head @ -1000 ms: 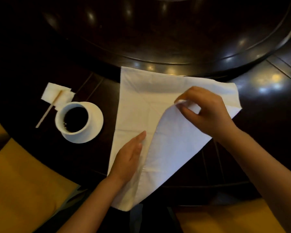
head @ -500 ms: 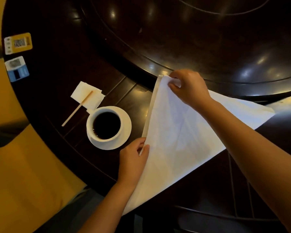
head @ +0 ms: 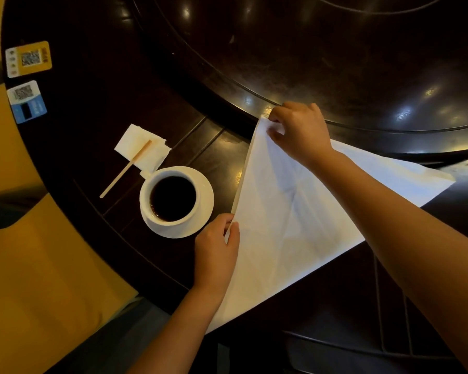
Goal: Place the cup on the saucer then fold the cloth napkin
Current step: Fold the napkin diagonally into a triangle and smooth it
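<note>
1. White cloth napkin [head: 295, 211] folded into a triangle on the dark table [head: 119, 103], near tip hidden behind the left forearm.
2. Right hand [head: 300, 130] pinching the far corner; left hand [head: 216, 249] pinching the left edge.
3. Cup [head: 170, 198] seated on the saucer [head: 200, 222], just left.

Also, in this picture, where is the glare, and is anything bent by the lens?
Head view: bright glare spots on the glossy turntable; the dark table swallows detail; the white napkin is well lit; the table's edge and the forearms curve with wide-angle distortion.
</note>
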Available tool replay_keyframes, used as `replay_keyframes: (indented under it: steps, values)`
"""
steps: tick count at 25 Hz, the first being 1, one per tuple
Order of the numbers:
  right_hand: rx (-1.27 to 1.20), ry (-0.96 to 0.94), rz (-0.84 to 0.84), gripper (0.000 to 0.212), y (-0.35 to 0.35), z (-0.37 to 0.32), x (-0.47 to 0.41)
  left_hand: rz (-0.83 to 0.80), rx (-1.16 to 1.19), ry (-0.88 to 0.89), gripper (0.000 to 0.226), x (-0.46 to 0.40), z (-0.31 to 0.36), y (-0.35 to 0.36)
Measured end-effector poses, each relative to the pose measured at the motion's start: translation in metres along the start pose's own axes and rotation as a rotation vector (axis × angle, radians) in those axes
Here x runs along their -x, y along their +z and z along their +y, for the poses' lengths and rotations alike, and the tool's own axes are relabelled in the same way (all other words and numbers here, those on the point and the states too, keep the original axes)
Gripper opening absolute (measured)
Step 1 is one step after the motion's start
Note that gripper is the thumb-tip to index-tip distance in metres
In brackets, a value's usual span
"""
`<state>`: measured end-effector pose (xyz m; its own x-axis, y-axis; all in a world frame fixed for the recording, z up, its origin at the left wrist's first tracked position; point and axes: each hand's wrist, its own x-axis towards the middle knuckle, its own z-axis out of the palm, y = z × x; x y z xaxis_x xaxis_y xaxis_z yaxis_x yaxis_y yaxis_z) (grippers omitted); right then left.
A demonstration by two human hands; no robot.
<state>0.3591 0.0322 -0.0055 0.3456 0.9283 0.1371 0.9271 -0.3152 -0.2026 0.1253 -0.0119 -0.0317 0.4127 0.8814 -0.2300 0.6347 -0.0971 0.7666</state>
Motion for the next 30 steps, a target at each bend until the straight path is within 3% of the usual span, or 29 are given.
replay_keyframes:
  steps: [3, 5, 8, 11, 13, 22, 30]
  values:
    - [0.036, -0.067, 0.130, 0.047, -0.004, -0.003, 0.018, 0.047, 0.058, 0.037, 0.029, 0.005, -0.003, -0.001]
    - [-0.003, -0.174, 0.174, 0.049, -0.006, 0.001, 0.054, 0.130, 0.013, 0.203, 0.035, 0.016, -0.010, 0.002]
    - [0.014, -0.248, -0.069, 0.054, 0.004, 0.031, 0.128, 0.012, -0.262, 0.460, 0.049, 0.035, -0.016, 0.020]
    - [0.115, -0.162, -0.390, 0.063, 0.018, 0.063, 0.171, -0.182, -0.643, 0.546, 0.062, 0.048, -0.018, 0.048]
    - [0.127, -0.084, -0.438, 0.065, 0.021, 0.067, 0.181, -0.255, -0.768, 0.553, 0.065, 0.047, -0.020, 0.058]
    - [0.033, 0.340, -0.369, 0.067, 0.014, 0.042, 0.273, -0.480, -0.883, 0.941, 0.065, 0.027, -0.024, 0.053]
    - [0.021, 0.474, -0.286, 0.069, 0.021, -0.007, 0.335, -0.599, -0.907, 1.095, 0.066, 0.045, -0.044, 0.034]
